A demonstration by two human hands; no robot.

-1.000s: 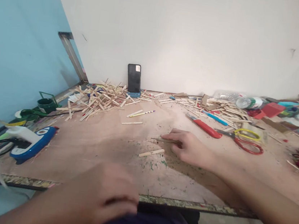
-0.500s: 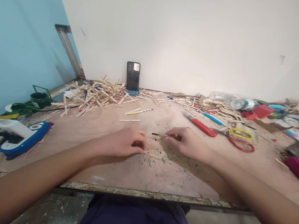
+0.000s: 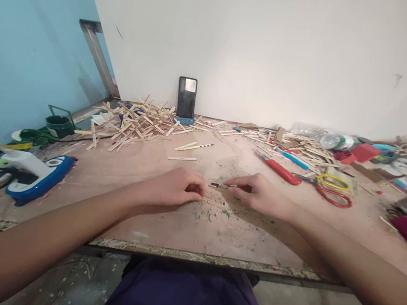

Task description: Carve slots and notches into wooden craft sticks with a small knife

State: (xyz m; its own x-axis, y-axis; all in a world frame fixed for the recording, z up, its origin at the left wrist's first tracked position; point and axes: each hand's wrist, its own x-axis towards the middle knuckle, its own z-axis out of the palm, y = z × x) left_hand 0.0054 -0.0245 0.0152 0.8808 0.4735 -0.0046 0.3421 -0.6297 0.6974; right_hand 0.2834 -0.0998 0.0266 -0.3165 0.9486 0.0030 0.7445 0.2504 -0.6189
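Note:
My left hand [image 3: 179, 187] rests low over the tabletop, thumb and fingers pinched around the end of a thin wooden craft stick [image 3: 215, 203]. The stick points to the right and has a small dark mark near its free end. Opposite it, my right hand [image 3: 261, 194] pinches a slim tool with a dark tip [image 3: 216, 185] that points left, just above the stick. Its exact kind is too small to make out. Green crumbs [image 3: 225, 213] lie scattered on the wood below the hands.
Beyond my hands lie a yellow patterned pencil [image 3: 197, 147] and loose sticks. A red utility knife [image 3: 282, 172], scissors [image 3: 334, 191] and a blue pen [image 3: 293, 158] are at right. A stick pile [image 3: 140, 125], a propped phone [image 3: 187, 98] and a blue power strip [image 3: 41, 184] stand around.
The view has shifted slightly, so the scene sits a little right and higher. My left hand has turned a little, its pinch now nearer the craft stick. My right hand keeps its grip on the dark-tipped tool.

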